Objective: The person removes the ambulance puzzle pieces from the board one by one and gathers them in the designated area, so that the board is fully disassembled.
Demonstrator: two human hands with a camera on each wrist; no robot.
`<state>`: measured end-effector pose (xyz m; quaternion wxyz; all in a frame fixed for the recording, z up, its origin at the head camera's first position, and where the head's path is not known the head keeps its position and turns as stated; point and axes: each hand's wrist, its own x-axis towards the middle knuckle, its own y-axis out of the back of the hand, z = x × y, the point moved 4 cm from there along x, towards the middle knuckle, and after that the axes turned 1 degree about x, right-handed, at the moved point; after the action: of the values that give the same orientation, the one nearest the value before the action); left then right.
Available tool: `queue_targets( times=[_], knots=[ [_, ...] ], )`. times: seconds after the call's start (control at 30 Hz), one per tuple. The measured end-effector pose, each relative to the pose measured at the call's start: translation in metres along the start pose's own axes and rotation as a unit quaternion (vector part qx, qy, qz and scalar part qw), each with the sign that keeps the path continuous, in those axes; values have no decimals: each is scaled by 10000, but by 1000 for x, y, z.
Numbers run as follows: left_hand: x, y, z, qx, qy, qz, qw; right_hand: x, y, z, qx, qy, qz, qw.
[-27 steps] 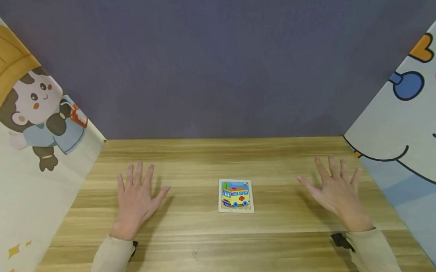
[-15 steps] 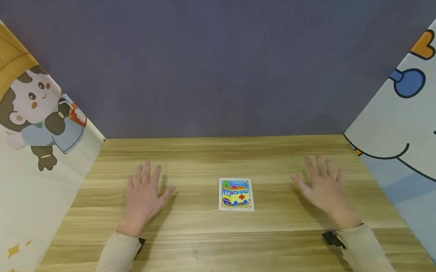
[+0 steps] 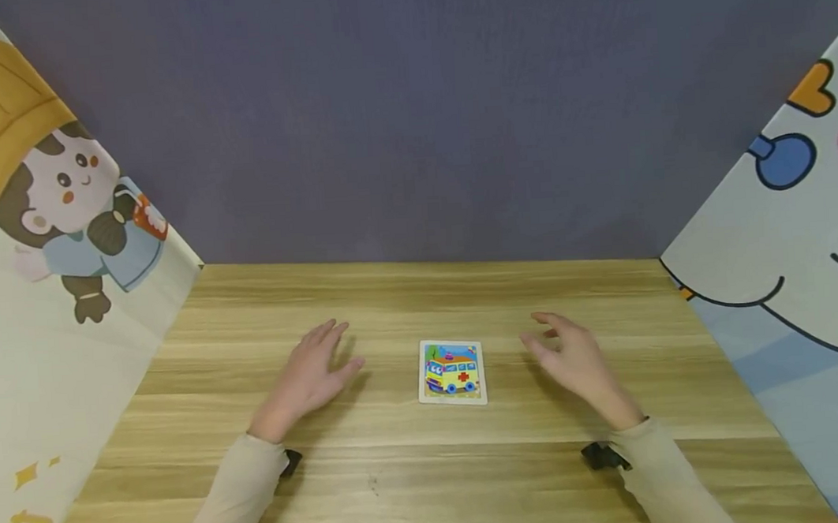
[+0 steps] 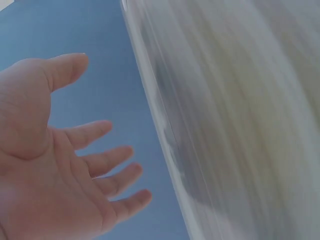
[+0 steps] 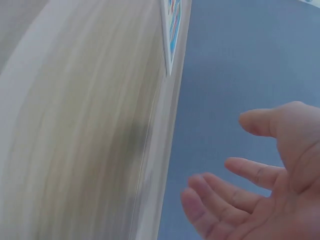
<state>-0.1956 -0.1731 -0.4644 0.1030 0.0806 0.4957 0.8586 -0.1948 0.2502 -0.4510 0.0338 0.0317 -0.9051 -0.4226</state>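
Observation:
A small square picture puzzle (image 3: 452,373) with a white frame lies flat on the wooden table, showing a yellow ambulance with a red cross. To its left, my left hand (image 3: 310,376) hovers over the table with relaxed fingers, holding nothing. On the other side, my right hand (image 3: 572,358) hangs in the air with its fingers loosely bent and nothing in them. Both hands are apart from the puzzle. In the right wrist view an edge of the puzzle (image 5: 173,30) shows at the top, beyond the right hand (image 5: 270,185). The left wrist view shows the left palm (image 4: 50,190) and spread fingers.
The wooden table (image 3: 430,482) ends at a dark blue-grey back panel (image 3: 411,120). Cartoon-printed side panels stand at the left (image 3: 69,224) and right (image 3: 804,273). A black wrist strap piece (image 3: 604,456) sits at the right sleeve.
Both hands have moved inward toward the puzzle from either side. Their fingers, spread wide before, are now turned inward and more bent. The puzzle has stayed in place.

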Motion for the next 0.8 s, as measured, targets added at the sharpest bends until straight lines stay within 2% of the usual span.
queue_targets(
  times=[0.23,0.57,0.7,0.8],
  knots=[
    [7,-11,16,-251,-144,-265,9992,11,-27,-20,575,-89,-664,9961],
    [18,-32,39,-604,-299,-761,9948,20,-57,-37,912,122,-1063,9901],
    [20,-42,51,-443,-413,-1010,9930,22,-65,-43,959,202,-1148,9885],
    [22,-48,58,-84,-482,-1201,9916,24,-70,-49,900,266,-1185,9885]
  ],
)
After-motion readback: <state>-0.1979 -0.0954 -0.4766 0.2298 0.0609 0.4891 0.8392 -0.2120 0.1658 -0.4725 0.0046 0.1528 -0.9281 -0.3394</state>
